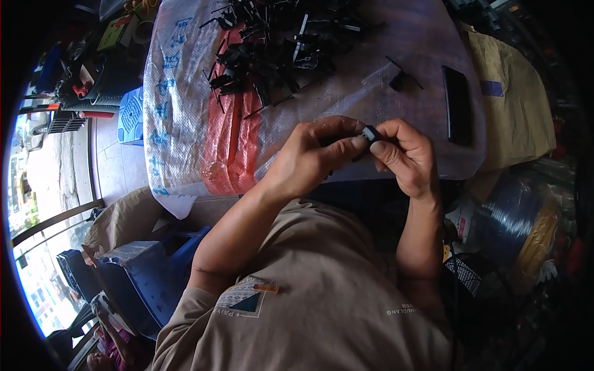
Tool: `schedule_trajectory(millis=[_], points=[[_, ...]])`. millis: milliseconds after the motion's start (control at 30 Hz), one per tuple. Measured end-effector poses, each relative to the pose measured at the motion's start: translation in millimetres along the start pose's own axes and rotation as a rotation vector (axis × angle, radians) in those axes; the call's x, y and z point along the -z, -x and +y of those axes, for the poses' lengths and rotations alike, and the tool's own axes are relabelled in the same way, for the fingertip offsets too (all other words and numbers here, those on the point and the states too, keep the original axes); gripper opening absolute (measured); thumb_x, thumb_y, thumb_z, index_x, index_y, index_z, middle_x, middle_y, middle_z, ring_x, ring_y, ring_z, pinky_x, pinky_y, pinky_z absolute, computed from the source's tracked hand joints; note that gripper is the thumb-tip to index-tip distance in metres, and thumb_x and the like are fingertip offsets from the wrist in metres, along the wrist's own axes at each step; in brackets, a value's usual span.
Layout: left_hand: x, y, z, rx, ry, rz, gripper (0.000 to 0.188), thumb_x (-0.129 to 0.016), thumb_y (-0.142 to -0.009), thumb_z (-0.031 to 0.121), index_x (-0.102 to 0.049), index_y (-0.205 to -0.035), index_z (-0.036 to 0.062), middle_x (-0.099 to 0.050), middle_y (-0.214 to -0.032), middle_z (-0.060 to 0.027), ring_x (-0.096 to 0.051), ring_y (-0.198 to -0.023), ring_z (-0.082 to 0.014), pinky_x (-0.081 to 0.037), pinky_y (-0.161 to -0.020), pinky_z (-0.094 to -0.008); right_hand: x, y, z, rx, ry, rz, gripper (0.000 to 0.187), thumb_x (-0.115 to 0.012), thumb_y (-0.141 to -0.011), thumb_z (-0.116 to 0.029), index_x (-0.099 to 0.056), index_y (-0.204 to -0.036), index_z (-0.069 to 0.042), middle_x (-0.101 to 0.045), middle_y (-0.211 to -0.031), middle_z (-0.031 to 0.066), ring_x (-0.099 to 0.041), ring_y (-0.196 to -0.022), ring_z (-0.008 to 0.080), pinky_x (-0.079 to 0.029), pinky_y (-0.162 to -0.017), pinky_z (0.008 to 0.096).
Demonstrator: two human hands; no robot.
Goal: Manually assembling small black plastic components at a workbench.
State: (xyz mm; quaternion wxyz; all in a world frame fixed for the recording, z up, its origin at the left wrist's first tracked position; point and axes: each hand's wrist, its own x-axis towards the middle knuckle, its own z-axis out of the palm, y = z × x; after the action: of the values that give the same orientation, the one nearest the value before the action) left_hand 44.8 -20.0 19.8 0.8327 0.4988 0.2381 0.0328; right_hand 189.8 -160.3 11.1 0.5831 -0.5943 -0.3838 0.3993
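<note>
Just above the table's near edge, my two hands meet around a small black plastic part (371, 133). Thumb and fingers of my left hand (312, 151) pinch it from the left. From the other side, my right hand (405, 154) grips it between thumb and curled forefinger. Fingertips cover much of the part, so its exact kind does not show. Beyond my hands, a pile of black plastic pieces (266, 55) with thin prongs lies on the table. One loose black piece (399, 79) with thin arms rests apart, to the right of the pile.
A woven plastic sheet with a red stripe (226, 167) covers the table. A dark phone (456, 105) lies near its right edge, beside brown sacking (520, 105). Blue plastic chairs (139, 272) stand at my left, with another person (120, 346) beyond. Wrapped rolls (513, 216) sit at right.
</note>
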Motion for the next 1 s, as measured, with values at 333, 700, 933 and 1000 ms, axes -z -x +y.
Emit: schedule_trajectory(millis=[333, 700, 933, 1000], points=[[0.9, -10.3, 19.8, -0.570, -0.855, -0.142, 0.036, -0.067, -0.081, 0.006, -0.059, -0.115, -0.0040, -0.069, -0.088, -0.0173, -0.070, -0.076, -0.0229, -0.053, -0.066, -0.0315, 5.9, 5.3, -6.9, 0.007, 0.006, 0.000, 0.009, -0.058, -0.092, -0.005, -0.061, -0.096, 0.002, -0.065, -0.072, 0.0049, -0.061, -0.065, 0.0098, -0.050, -0.060, 0.0225], [19.4, -18.8, 14.8, -0.734, -0.707, 0.011, 0.036, -0.071, -0.078, 0.025, -0.060, -0.102, 0.0006, -0.060, -0.079, -0.0212, -0.062, -0.073, -0.0392, -0.049, -0.062, -0.0407, -5.6, -19.5, -23.8, 0.282, 0.436, -0.001, 0.016, -0.050, -0.092, -0.001, -0.058, -0.106, 0.003, -0.061, -0.085, 0.0042, -0.056, -0.075, 0.0099, -0.046, -0.069, 0.0226], [105.2, 37.2, 73.0, -0.683, 0.181, 0.301, 0.033, -0.055, -0.082, 0.015, -0.062, -0.111, 0.0016, -0.068, -0.085, -0.0118, -0.064, -0.071, -0.0121, -0.050, -0.059, -0.0252, 18.8, -58.3, -16.3, 0.099, 0.991, 0.263, 0.038, -0.067, -0.091, -0.019, -0.056, -0.123, -0.002, -0.047, -0.066, 0.0027, -0.043, -0.060, 0.0122, -0.041, -0.058, 0.0280], [167.2, 55.6, 84.0, -0.942, 0.199, 0.520, 0.034, -0.055, -0.083, 0.015, -0.060, -0.112, -0.0015, -0.067, -0.085, -0.0139, -0.064, -0.070, -0.0162, -0.052, -0.060, -0.0266, 24.9, -64.4, -3.5, 0.136, 1.217, 0.246, 0.039, -0.065, -0.091, -0.025, -0.058, -0.122, -0.004, -0.052, -0.074, 0.0087, -0.050, -0.066, 0.0222, -0.044, -0.063, 0.0347]])
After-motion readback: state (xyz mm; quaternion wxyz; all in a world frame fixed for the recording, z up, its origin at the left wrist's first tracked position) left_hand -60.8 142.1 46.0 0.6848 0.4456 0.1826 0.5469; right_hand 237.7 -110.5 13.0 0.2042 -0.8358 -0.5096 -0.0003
